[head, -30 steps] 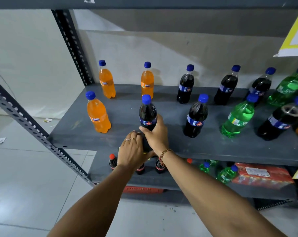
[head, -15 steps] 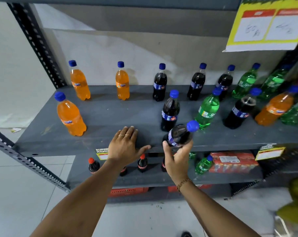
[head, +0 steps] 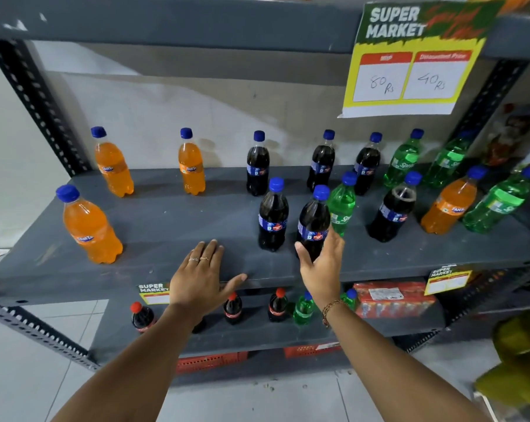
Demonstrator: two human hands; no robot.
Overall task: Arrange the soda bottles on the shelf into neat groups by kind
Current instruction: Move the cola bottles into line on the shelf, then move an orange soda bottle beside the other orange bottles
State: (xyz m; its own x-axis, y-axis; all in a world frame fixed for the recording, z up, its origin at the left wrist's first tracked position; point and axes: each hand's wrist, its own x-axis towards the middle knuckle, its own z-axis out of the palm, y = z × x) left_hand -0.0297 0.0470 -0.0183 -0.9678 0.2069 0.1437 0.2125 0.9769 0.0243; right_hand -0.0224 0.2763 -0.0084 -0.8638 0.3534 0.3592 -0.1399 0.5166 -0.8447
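Though perhaps loosely, right-hand grip (head: 320, 263) around cola bottle (head: 314, 222)

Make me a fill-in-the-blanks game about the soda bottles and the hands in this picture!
1. The right hand is at a bottle filled with ____ soda.
2. The left hand lies flat on the gray ____.
3. Every bottle on this shelf has a ____ cap.
4. The yellow sign above says SUPER ____.

Missing words: dark; shelf; blue; MARKET
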